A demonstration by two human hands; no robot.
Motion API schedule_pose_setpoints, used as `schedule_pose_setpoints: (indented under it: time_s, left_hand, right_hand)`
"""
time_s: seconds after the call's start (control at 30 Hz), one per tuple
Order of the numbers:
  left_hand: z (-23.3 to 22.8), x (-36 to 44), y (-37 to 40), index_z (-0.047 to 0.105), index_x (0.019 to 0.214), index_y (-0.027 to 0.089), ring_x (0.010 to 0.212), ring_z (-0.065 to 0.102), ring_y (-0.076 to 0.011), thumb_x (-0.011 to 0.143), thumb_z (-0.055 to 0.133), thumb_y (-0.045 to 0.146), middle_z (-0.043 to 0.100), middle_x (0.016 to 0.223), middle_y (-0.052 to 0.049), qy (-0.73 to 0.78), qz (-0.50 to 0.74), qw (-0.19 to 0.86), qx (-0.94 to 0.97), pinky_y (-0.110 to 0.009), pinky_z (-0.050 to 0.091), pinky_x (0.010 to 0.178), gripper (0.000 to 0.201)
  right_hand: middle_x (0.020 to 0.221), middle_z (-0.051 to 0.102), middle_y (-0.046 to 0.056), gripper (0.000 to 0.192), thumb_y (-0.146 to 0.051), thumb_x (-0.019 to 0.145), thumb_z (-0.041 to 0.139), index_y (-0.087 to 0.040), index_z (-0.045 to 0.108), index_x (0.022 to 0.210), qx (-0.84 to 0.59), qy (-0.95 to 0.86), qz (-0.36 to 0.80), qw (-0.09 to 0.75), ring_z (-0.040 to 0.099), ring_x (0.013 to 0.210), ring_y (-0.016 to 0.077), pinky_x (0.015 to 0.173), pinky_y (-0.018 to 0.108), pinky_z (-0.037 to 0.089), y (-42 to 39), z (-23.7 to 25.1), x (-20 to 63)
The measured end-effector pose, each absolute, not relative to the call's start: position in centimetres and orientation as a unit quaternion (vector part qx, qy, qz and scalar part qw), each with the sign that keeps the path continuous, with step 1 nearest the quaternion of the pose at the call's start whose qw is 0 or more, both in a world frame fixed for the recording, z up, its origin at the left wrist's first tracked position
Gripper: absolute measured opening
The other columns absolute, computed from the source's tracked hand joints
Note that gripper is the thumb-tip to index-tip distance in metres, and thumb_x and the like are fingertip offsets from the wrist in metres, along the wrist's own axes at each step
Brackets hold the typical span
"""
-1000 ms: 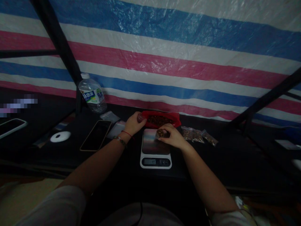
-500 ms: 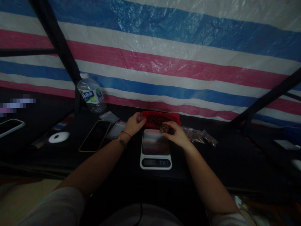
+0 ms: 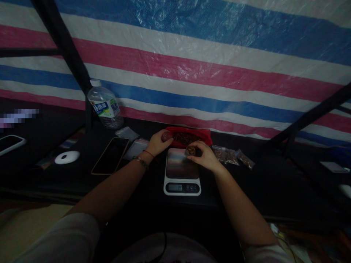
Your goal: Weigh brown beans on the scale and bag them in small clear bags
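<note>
My right hand [image 3: 204, 155] grips a small clear cup [image 3: 191, 150] full of brown dried pieces, above the far part of a white kitchen scale [image 3: 182, 187] with a shiny plate. Whether the cup touches the plate, I cannot tell. My left hand [image 3: 159, 143] pinches a small round reddish thing [image 3: 166, 136], of a kind I cannot make out, at the left end of an open red bag [image 3: 207, 135]. Inside the bag lie many dark brown dried pieces [image 3: 186, 138]. Several small clear zip bags [image 3: 231, 157] filled with brown pieces lie right of my right hand.
Left of the scale are flat clear bags [image 3: 135, 149], a phone [image 3: 111, 156], a white oval object [image 3: 67, 157] and a large plastic bottle [image 3: 105, 106]. Another phone [image 3: 11, 143] lies farther left. A striped tarp [image 3: 192, 73] hangs behind, with dark metal posts [image 3: 65, 47] before it.
The scale's display, dark before, now shows lit digits that I cannot read surely. Both hands stay almost in place, and the view has shifted slightly.
</note>
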State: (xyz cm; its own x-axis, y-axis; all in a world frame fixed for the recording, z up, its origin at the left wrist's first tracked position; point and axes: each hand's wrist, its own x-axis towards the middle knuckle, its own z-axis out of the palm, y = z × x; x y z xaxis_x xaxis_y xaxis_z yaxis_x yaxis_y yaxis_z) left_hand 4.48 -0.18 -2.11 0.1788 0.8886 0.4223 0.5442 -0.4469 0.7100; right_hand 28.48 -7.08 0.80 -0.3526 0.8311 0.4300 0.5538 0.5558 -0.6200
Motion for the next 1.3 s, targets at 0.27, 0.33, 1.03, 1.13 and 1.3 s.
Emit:
schedule_pose_setpoints:
  time_s: [0.27,0.33,1.03,1.13,1.3]
  left_hand:
    - [-2.7,4.7,0.1,0.062,0.106,0.017,0.088,0.064,-0.0183,0.077,0.062,0.037,0.068,0.098,-0.004,0.461,0.419,0.212,0.753,-0.03,0.05,0.083,0.035]
    - [-2.8,4.6,0.2,0.062,0.105,0.017,0.088,0.064,-0.0182,0.077,0.062,0.037,0.068,0.099,-0.004,0.461,0.421,0.211,0.752,-0.03,0.05,0.083,0.035]
    - [-2.6,4.8,0.0,0.059,0.114,0.018,0.091,0.064,-0.0213,0.069,0.071,0.045,0.068,0.103,-0.006,0.496,0.363,0.252,0.747,-0.032,0.05,0.081,0.054]
    - [-2.6,4.8,0.0,0.059,0.111,0.018,0.088,0.064,-0.0209,0.068,0.072,0.044,0.068,0.102,-0.006,0.505,0.353,0.246,0.748,-0.03,0.05,0.077,0.052]
    - [-2.4,4.8,-0.1,0.06,0.104,0.017,0.082,0.064,-0.0207,0.068,0.07,0.048,0.068,0.097,-0.007,0.527,0.305,0.226,0.76,-0.029,0.048,0.07,0.048]
  right_hand:
    - [0.1,0.065,0.006,0.036,-0.026,0.067,0.077,-0.021,0.064,0.1,-0.425,-0.816,0.175,0.349,0.057,0.098,0.0242,0.088,0.04,0.044,-7.0,0.3,28.2]
    - [0.098,0.066,0.006,0.035,-0.027,0.067,0.078,-0.021,0.065,0.099,-0.423,-0.823,0.174,0.337,0.057,0.097,0.0241,0.087,0.04,0.044,-7.0,0.2,28.1]
    - [0.098,0.065,0.007,0.032,-0.039,0.088,0.055,-0.022,0.061,0.114,-0.452,-0.756,0.196,0.432,0.063,0.09,0.0214,0.08,0.037,0.051,-6.2,-0.5,29.4]
    - [0.099,0.066,0.007,0.029,-0.039,0.089,0.053,-0.022,0.063,0.112,-0.455,-0.755,0.191,0.432,0.063,0.09,0.0208,0.081,0.036,0.052,-6.1,-0.5,29.3]
    - [0.101,0.069,0.007,0.029,-0.039,0.093,0.046,-0.023,0.066,0.106,-0.465,-0.756,0.163,0.431,0.063,0.098,0.0215,0.091,0.039,0.048,-5.9,-0.3,29.4]
